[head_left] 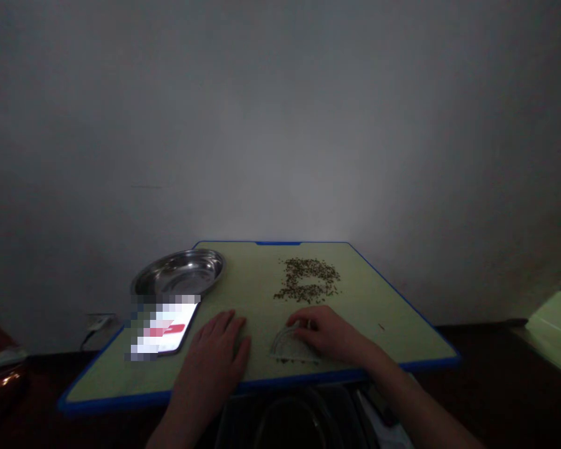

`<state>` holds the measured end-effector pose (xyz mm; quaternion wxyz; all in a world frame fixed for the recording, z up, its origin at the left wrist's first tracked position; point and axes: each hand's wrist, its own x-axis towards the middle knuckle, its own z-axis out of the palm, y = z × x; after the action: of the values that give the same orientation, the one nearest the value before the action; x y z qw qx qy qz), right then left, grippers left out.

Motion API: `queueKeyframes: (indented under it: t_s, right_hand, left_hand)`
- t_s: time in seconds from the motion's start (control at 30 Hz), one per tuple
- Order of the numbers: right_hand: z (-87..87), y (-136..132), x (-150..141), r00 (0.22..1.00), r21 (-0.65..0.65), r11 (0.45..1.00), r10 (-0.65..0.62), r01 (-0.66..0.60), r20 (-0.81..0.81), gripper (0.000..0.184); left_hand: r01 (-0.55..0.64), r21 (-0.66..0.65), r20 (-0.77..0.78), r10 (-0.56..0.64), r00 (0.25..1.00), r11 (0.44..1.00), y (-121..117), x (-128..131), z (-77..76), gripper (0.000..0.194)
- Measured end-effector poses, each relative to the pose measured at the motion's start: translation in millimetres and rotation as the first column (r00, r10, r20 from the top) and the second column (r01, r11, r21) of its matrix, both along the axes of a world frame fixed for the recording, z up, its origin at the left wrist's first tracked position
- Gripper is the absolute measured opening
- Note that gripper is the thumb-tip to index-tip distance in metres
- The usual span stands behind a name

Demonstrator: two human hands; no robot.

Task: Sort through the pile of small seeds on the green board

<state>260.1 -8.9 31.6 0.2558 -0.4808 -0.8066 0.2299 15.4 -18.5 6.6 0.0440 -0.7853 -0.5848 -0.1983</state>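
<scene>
My left hand [218,350] lies flat on the pale yellow-green tabletop [247,274], fingers stretched out and nothing under grip. It is to the right of a lit phone [168,330], which is partly blurred out. My right hand [325,330] pinches a pale half-round piece [290,346] by its curved side; its exact kind is hard to make out in the dim light. A few dark bits show along its straight lower edge. Beyond my right hand lies a loose scatter of small dark seeds or grains [308,293], with a thin patch in its middle.
A shiny steel basin [182,274] stands at the table's left edge, behind the phone. A small reddish sliver [381,327] lies at the right. The table has a blue rim [402,293] and backs onto a grey wall [280,125]. A plug [98,321] shows low at left.
</scene>
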Motion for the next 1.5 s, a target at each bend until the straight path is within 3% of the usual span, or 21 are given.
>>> queueKeyframes:
  t_s: [0.17, 0.63, 0.87, 1.13, 1.3, 1.4, 1.5]
  right_hand:
    - [5.9, -2, -5, 0.995, -0.088, 0.991, 0.094, -0.096, -0.031, 0.020]
    - [11.3, -6, -1, 0.979, -0.194, 0.969, 0.124, -0.155, -0.162, 0.017]
    - [16.9, -6, 26, 0.984, -0.138, 0.990, -0.037, 0.012, -0.177, 0.017]
    - [3.5, 17, 72, 0.936, -0.019, 0.962, -0.268, 0.271, -0.226, 0.008]
    - [3.2, 22, 45, 0.960, -0.117, 0.981, -0.178, 0.156, -0.214, 0.003]
    - [8.5, 24, 12, 0.989, -0.038, 0.996, -0.082, 0.077, -0.127, 0.005]
    - [14.9, 34, -14, 0.998, 0.052, 0.997, -0.062, 0.060, 0.031, 0.006]
  left_hand:
    - [0.008, 0.011, 0.014, -0.008, 1.000, 1.000, 0, 1, 1.0, 0.040]
    - [0.000, -0.012, -0.001, -0.001, 1.000, 1.000, -2, 2, 3.1, 0.041]
    - [0.005, -0.015, 0.007, -0.005, 1.000, 1.000, -3, 2, 4.0, 0.041]
    - [-0.002, -0.036, 0.000, 0.002, 1.000, 0.999, -4, 2, 6.2, 0.042]
    - [0.007, 0.005, 0.033, -0.008, 0.999, 1.000, -2, 1, 2.1, 0.039]
    - [0.004, 0.012, 0.038, -0.004, 0.999, 1.000, -1, 0, 0.8, 0.040]
    - [-0.006, -0.016, 0.019, 0.006, 1.000, 1.000, -1, 0, 2.8, 0.040]
